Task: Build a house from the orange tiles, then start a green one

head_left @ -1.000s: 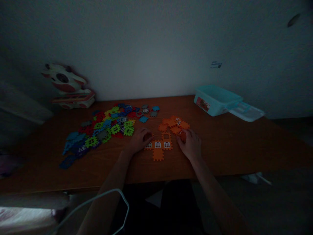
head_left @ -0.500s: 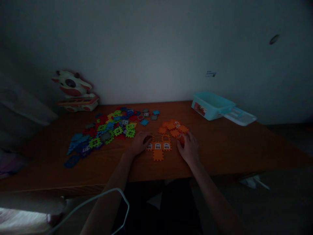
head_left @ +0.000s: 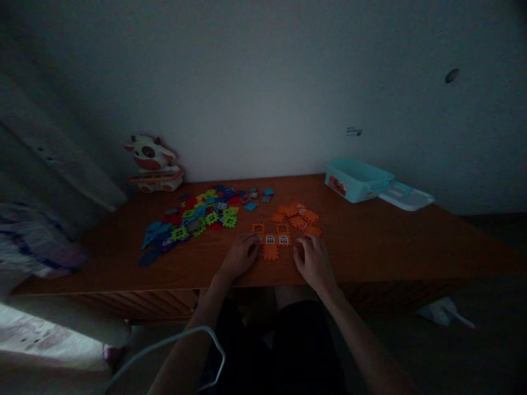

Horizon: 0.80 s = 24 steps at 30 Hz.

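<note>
A flat orange plastic panel of interlocked notched tiles [head_left: 272,244] lies on a brown wooden table [head_left: 370,247]. The left hand [head_left: 241,255] rests palm down, fingertips touching the panel's left side, gripping nothing. The right hand [head_left: 313,262] lies open just right of the panel. Behind it sit loose orange tiles [head_left: 298,215], to its left a multicoloured tile heap [head_left: 197,216]. It looks light, stiff, weak at joints; support opposite edges.

Matt plastic orange tiles [head_left: 272,241] on smooth wooden table [head_left: 370,247]

Left hand [head_left: 240,255], right hand [head_left: 312,259] flank joined orange tiles [head_left: 272,241].
</note>
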Tool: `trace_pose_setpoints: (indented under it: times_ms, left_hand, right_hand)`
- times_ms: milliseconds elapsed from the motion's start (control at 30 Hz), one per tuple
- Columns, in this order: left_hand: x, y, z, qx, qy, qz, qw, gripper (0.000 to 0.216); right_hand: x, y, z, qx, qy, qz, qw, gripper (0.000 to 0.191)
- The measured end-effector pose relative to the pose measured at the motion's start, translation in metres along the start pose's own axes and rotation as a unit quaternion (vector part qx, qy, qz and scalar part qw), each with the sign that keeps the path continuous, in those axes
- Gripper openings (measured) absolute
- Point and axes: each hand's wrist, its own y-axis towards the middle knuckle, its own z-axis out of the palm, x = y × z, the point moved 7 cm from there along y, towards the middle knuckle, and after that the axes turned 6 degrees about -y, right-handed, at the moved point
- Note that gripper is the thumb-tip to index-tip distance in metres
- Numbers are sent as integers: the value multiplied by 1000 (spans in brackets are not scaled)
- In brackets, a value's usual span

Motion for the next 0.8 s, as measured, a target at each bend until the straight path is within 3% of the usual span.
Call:
trace_pose_setpoints:
  times_ms: [367, 533, 800]
  left_hand:
    - [-2, 0, -3, -2, 21, -26, 999, 18]
    - [-3, -1, -1, 16, 29, 3, 999, 25]
    - [9, -3, 7, 36, 42, -18, 998, 30]
  right_hand:
    - [10, 32, 21, 22, -11, -53, 998, 18]
    - [17, 34, 24, 44, 8, -76, 996, 20]
    - [18, 30, 30, 75, 2, -76, 994, 33]
